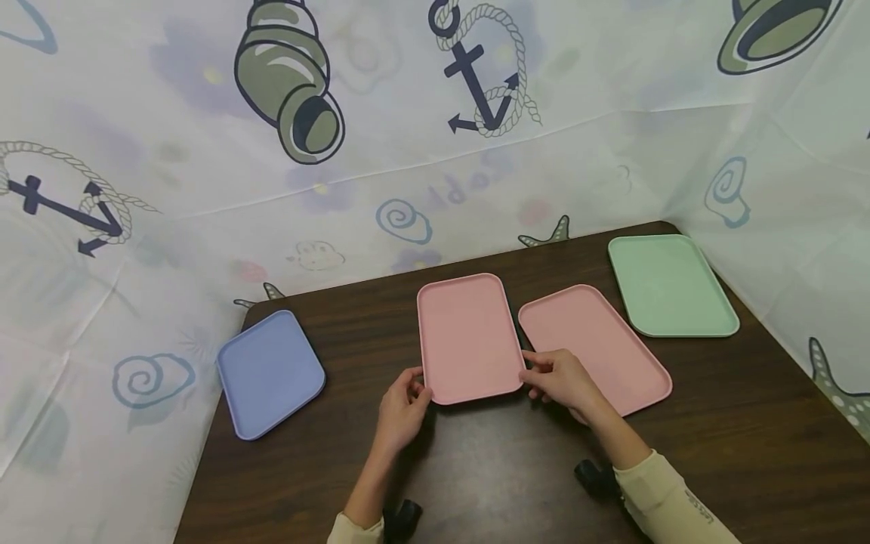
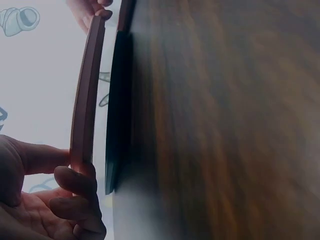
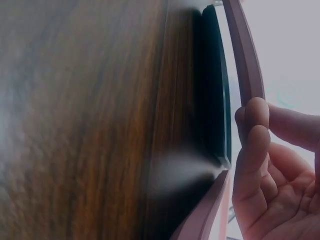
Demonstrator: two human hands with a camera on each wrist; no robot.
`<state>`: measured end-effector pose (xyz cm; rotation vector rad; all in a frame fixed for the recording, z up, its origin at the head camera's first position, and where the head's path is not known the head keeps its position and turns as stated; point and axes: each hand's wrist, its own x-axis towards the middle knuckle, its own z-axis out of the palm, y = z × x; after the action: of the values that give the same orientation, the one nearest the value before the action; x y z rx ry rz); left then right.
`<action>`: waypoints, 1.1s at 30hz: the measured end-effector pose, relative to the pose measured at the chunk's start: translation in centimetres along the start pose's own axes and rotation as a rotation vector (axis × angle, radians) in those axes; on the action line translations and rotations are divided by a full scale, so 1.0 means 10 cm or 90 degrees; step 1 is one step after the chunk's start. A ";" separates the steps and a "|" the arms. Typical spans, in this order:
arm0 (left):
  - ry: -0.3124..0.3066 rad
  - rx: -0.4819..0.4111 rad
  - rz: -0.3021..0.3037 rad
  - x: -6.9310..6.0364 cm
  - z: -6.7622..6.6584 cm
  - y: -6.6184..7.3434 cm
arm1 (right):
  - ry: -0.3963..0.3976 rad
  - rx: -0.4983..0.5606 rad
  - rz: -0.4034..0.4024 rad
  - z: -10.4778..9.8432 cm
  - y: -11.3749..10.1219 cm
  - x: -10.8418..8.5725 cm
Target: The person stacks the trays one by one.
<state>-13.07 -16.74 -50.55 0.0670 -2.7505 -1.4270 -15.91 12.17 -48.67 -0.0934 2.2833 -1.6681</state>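
Observation:
Both hands hold a pink tray level by its near corners, raised over the table. My left hand pinches the left edge, with the thumb on one side and curled fingers on the other, as the left wrist view shows. My right hand pinches the right edge the same way. Beneath the held tray, a dark flat slab lies on the table, apart from it; from the head view it is almost wholly hidden. A second pink tray rests on the table, partly behind my right hand.
On the dark wooden table, a blue tray lies at the left and a green tray at the far right corner. Patterned cloth hangs behind and at both sides of the table.

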 end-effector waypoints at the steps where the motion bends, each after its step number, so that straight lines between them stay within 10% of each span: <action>1: 0.003 0.006 0.000 0.02 0.02 0.01 | 0.004 -0.002 0.004 -0.01 0.00 0.01; 23: 0.003 0.067 -0.024 0.16 0.14 0.04 | 0.054 -0.022 0.033 0.00 0.01 0.11; 33: -0.029 0.066 -0.028 0.19 0.14 0.02 | 0.068 -0.159 -0.015 0.02 0.04 0.16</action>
<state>-15.06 -15.55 -51.17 0.0996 -2.8766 -1.3112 -17.34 11.77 -49.42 -0.0894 2.5713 -1.4223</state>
